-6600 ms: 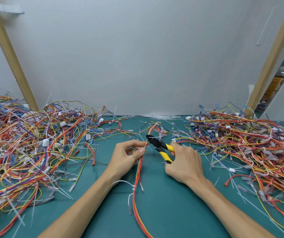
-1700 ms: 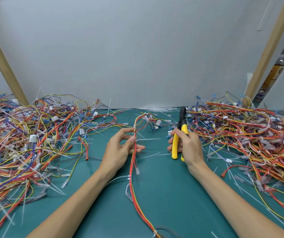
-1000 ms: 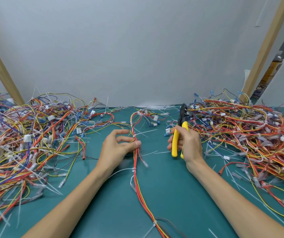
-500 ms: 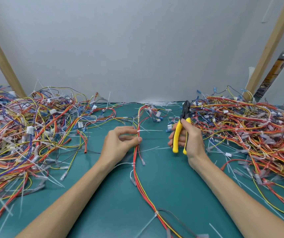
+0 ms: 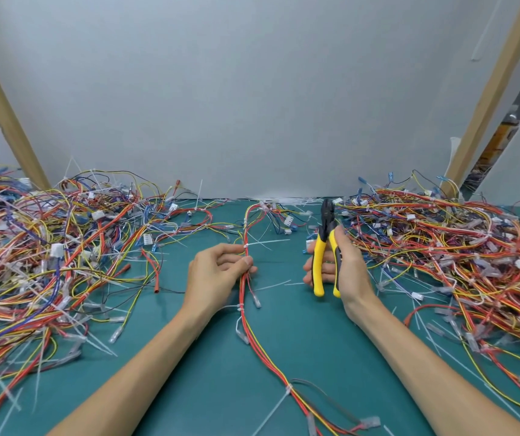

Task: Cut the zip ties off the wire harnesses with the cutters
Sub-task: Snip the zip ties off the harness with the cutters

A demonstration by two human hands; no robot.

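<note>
Our left hand (image 5: 217,272) pinches the red-and-yellow wire harness (image 5: 243,292) at the middle of the green mat (image 5: 205,388), just below 1 white zip tie (image 5: 246,246). Our right hand (image 5: 348,272) grips the yellow-handled cutters (image 5: 324,236) upright, apart from the harness.

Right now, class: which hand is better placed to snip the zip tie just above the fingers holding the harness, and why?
Right. The right hand grips the cutters, nose up, to the right of the zip tie; the left hand is busy pinching the wire harness just below it.
</note>
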